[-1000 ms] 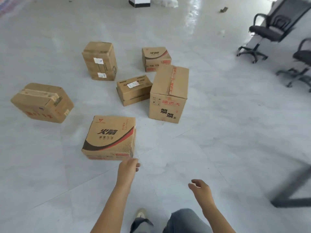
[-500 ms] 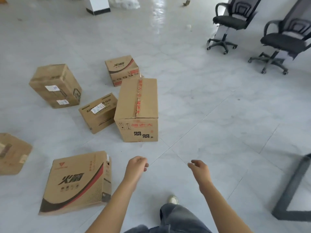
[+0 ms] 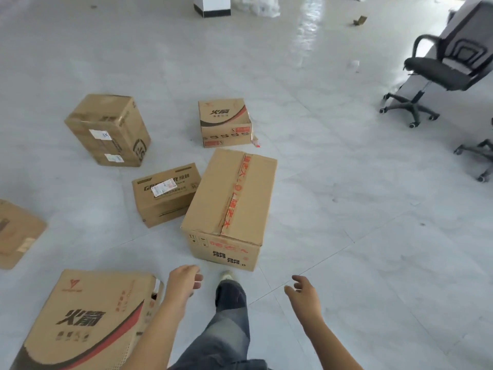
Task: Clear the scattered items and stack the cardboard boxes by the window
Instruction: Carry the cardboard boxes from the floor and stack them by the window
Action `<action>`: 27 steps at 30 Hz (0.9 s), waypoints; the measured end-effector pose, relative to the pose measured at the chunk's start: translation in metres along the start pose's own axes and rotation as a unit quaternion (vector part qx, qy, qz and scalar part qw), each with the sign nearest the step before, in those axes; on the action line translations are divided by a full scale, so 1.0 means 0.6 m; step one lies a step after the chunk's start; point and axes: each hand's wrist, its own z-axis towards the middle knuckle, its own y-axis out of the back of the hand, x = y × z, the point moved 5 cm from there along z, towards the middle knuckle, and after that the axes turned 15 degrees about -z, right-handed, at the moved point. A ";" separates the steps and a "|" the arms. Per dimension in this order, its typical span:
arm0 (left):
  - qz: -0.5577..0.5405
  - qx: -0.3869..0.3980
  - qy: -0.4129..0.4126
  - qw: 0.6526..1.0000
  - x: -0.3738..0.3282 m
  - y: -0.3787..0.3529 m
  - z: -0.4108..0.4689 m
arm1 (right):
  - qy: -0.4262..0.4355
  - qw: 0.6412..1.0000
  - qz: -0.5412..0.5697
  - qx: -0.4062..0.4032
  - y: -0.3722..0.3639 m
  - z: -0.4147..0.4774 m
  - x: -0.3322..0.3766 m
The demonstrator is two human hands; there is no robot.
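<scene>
Running off the left edge, one cardboard box (image 3: pixel 16 233) shows only its right part with a strip of tape, and nothing on it can be read. The nearest box (image 3: pixel 88 319), printed with black characters and a red stripe, is cut by the bottom edge, and the left forearm covers part of its right side. At the right edge only the wheeled base of a second chair (image 3: pixel 477 158) is visible. At the top a white pillar base (image 3: pixel 212 5) with a black band is cut off, and beside it lies a pale crumpled heap (image 3: pixel 260 5), too blurred to name. A small brown scrap (image 3: pixel 360 20) lies far away.

The floor (image 3: pixel 360 209) is of large pale grey tiles, glossy, with a bright reflection near the top. A black office chair (image 3: pixel 440 68) stands at the right, well apart from the boxes.

Ahead stand four more boxes: a tall box with red tape (image 3: pixel 232 198) in the middle, a low box with a white label (image 3: pixel 165 193) just beside its left side, a box with two white labels (image 3: pixel 109 129) further left, and a small box (image 3: pixel 225 121) behind.

Both hands are empty. The left hand (image 3: pixel 184 280), fingers loosely curled, is held just beside the upper right corner of the nearest box. The right hand (image 3: pixel 301 291), fingers loosely bent, is near the front of the tall box, not touching it.
</scene>
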 end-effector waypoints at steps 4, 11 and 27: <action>-0.027 0.027 -0.022 0.999 -0.150 -0.091 0.104 | -0.012 0.999 -0.003 -0.039 0.062 0.110 0.101; 0.004 0.098 -0.083 0.992 -0.325 -0.203 0.182 | 0.024 0.999 -0.037 -0.015 0.072 0.215 0.263; -0.272 -0.272 0.051 0.922 -0.293 -0.145 0.313 | 0.188 0.909 -0.307 0.213 0.015 0.556 0.551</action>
